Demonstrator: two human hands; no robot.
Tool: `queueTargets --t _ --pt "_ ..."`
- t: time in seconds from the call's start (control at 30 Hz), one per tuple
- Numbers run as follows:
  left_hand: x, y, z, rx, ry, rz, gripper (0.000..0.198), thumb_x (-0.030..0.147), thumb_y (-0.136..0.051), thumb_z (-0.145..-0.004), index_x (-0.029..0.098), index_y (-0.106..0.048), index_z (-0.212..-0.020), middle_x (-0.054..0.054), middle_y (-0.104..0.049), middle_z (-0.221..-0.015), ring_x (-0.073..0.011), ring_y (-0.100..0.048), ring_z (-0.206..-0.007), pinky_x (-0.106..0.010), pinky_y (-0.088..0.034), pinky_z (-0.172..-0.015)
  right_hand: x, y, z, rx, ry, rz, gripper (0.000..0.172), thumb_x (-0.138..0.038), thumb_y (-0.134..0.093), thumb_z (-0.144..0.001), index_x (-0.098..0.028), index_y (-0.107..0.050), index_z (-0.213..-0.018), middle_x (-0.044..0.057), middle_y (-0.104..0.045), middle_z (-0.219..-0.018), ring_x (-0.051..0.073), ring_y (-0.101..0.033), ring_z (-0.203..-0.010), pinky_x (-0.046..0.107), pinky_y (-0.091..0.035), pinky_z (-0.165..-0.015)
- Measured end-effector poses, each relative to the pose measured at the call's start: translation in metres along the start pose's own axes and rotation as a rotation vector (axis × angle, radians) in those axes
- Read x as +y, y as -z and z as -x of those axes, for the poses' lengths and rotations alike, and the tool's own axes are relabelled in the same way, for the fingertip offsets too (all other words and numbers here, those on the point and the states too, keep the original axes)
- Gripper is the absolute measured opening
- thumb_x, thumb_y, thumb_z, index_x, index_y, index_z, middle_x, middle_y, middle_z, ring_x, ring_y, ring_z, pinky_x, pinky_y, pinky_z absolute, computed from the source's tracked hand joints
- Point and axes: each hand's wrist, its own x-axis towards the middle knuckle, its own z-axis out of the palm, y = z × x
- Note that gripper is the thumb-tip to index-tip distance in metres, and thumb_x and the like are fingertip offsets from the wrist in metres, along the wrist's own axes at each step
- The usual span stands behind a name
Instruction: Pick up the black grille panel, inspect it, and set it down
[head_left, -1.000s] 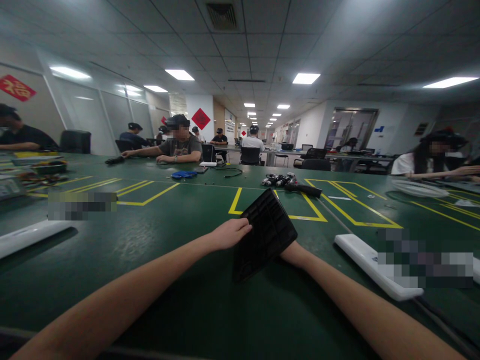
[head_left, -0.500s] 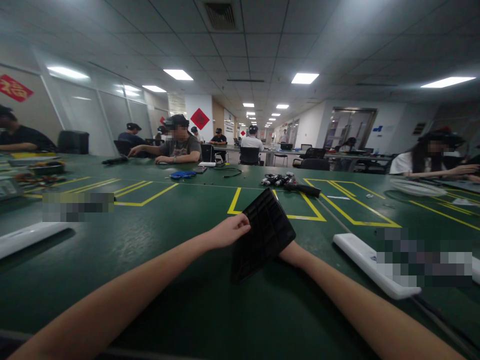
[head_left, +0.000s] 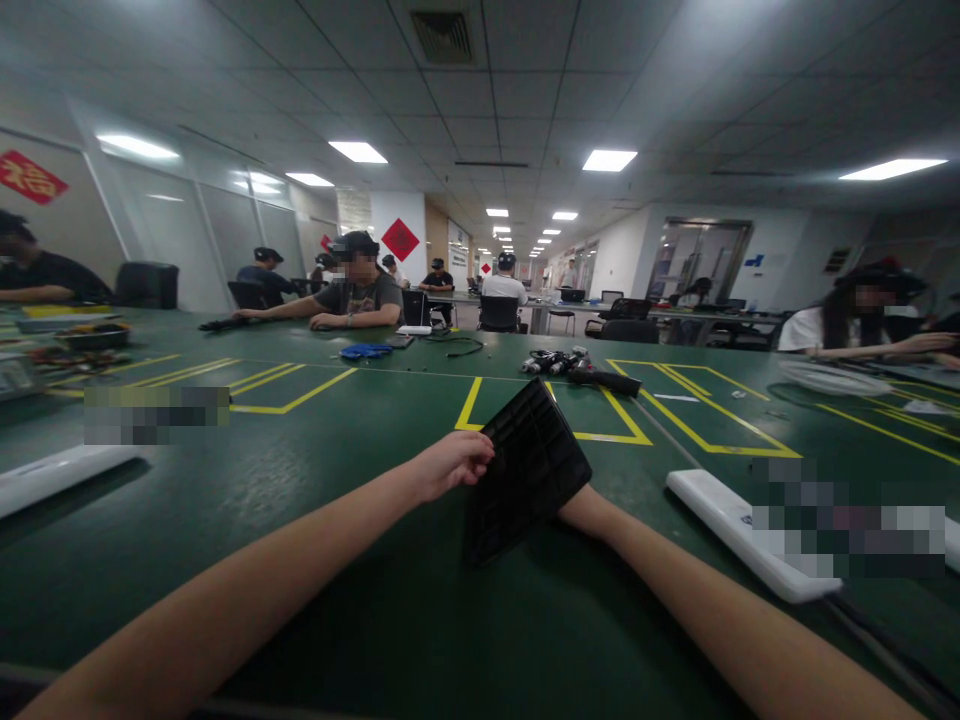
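A black compartment tray (head_left: 529, 470), divided into a grid of shallow cells, is tilted in front of me above the green table (head_left: 315, 620). My right hand (head_left: 589, 510) holds it from behind on its right side; the fingers are hidden by the tray. My left hand (head_left: 454, 465) is at the tray's left edge. Its fingers are curled and pinched together, and whatever may be between them is too small to make out.
Right of the tray lies a white power strip (head_left: 742, 535); another white strip (head_left: 67, 475) is at left. Beyond are yellow tape outlines (head_left: 630, 430), a black-handled tool with a cable bundle (head_left: 555, 360) and a blue item (head_left: 366, 351). A co-worker (head_left: 360, 290) sits across the table.
My left hand has shifted slightly left, from over the tray's face to its edge, its fingers curling more. The tray and right hand stay nearly still. The co-worker's arm has reached farther left.
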Motion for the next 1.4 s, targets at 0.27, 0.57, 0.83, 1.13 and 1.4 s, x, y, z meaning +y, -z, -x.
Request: queueTargets --t 0.27,0.57,0.83,1.13,1.4 --pt "-0.015 0.001 -0.011 -0.006 -0.348 -0.694 0.043 0.039 -0.063 -0.065 0.013 -0.054 -0.098 0.005 -0.04 -0.066 -0.0098 -0.041 -0.06 -0.023 -0.034 -0.056 0.002 0.001 0.002 0.007 0.002 -0.043 0.044 -0.035 -0.046 -0.084 -0.017 -0.049 -0.124 0.008 -0.046 -0.133 0.023 -0.041 -0.123 0.041 -0.028 -0.106" --pt "-0.003 0.051 -0.03 0.442 -0.321 -1.054 0.046 0.055 -0.049 -0.071 0.014 -0.06 -0.09 -0.008 -0.061 -0.088 -0.0197 -0.055 -0.079 -0.027 -0.042 -0.066 0.048 0.046 -0.006 0.05 -0.363 0.274 0.046 -0.022 -0.056 -0.074 -0.015 -0.052 -0.119 0.01 -0.058 -0.118 0.023 -0.052 -0.108 0.039 -0.039 -0.095" --pt "-0.008 0.129 -0.032 0.692 0.229 -1.279 0.056 0.058 -0.042 -0.07 0.01 -0.065 -0.087 -0.019 -0.064 -0.1 -0.0318 -0.06 -0.092 -0.035 -0.046 -0.07 0.088 0.09 0.018 0.029 -0.716 0.767 0.041 -0.026 -0.052 -0.078 -0.009 -0.054 -0.115 0.018 -0.057 -0.115 0.031 -0.049 -0.109 0.041 -0.036 -0.091" --pt "-0.003 0.105 -0.037 0.708 -0.151 -1.314 0.042 0.021 -0.029 -0.082 0.002 -0.058 -0.105 -0.02 -0.06 -0.106 -0.0265 -0.055 -0.103 -0.034 -0.042 -0.087 0.066 0.075 0.007 0.059 -0.769 0.884 0.06 -0.043 -0.041 -0.081 -0.01 -0.04 -0.13 0.015 -0.032 -0.141 0.036 -0.017 -0.131 0.057 -0.015 -0.102" --pt "-0.039 0.022 -0.039 0.125 -0.427 -1.184 0.04 0.009 -0.033 -0.081 0.014 -0.055 -0.114 -0.009 -0.055 -0.123 -0.0181 -0.05 -0.113 -0.03 -0.035 -0.098 0.022 0.01 -0.005 -0.194 -0.495 0.616 0.066 -0.05 -0.026 -0.086 -0.009 -0.028 -0.137 0.013 -0.023 -0.146 0.028 -0.012 -0.135 0.049 -0.01 -0.108"
